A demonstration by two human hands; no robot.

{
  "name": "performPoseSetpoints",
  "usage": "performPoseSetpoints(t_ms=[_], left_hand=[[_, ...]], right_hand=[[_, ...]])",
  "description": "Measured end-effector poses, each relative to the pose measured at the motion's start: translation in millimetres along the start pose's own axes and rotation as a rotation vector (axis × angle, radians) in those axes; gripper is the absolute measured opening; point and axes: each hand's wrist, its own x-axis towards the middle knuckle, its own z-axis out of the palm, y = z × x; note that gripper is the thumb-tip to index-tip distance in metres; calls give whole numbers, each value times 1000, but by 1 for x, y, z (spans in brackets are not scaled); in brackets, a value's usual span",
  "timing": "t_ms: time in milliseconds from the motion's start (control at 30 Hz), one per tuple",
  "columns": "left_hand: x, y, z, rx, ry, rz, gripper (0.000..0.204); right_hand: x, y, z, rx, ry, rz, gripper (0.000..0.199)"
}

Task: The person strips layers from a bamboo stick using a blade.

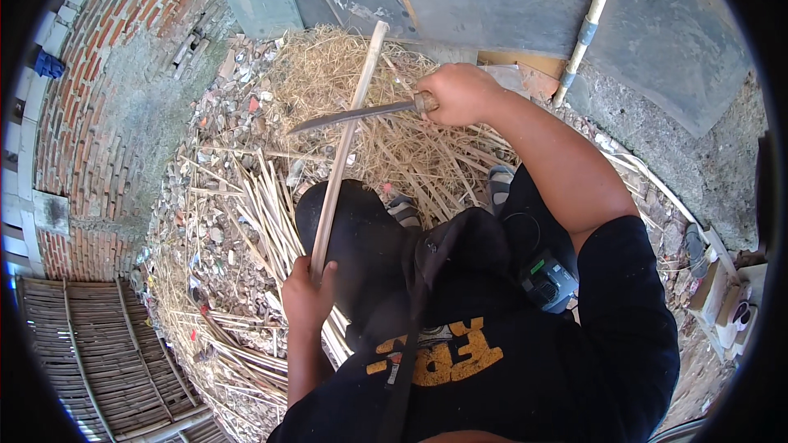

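Note:
My left hand (pixel 308 297) is closed around the lower end of a long, pale bamboo strip (pixel 334 180). The strip slants up and away from me over my left knee, its far end above a heap of shavings. In my right hand (pixel 461 95) is a long knife (pixel 377 111), gripped by its wooden handle. Its dark blade points left and crosses the strip's upper part, seeming to touch it. To the left of my leg lies a bundle of split strips (pixel 275 205).
Curly straw-coloured shavings (pixel 320 74) cover the rubble ground ahead. A brick wall (pixel 98 139) rises at left, above a slatted bamboo panel (pixel 115 353). Grey sheets (pixel 509 0) and a pale pipe (pixel 587 29) stand at the back. A dark device (pixel 548 280) sits by my right thigh.

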Motion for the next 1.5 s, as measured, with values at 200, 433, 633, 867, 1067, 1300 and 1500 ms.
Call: performPoseSetpoints(t_ms=[200, 433, 633, 867, 1067, 1300, 1500], left_hand=[[-34, -28, 0, 33, 61, -25, 36], [-52, -45, 33, -193, 86, -128, 28], [-27, -35, 10, -187, -42, -108, 34], [-8, -20, 7, -323, -161, -37, 40], [-3, -7, 10, -80, -131, 16, 37], [-10, -32, 23, -200, -123, 27, 37], [-1, -20, 15, -214, -153, 14, 37]], right_hand=[[-2, 7, 0, 118, 32, -7, 36], [1, -1, 3, 54, 72, -83, 37], [2, 8, 5, -115, 36, 27, 31], [5, -36, 18, -122, -35, -100, 25], [45, 48, 61, 102, 235, 224, 23], [8, -30, 35, 128, -71, -9, 22], [40, 50, 50, 199, 148, 186, 22]])
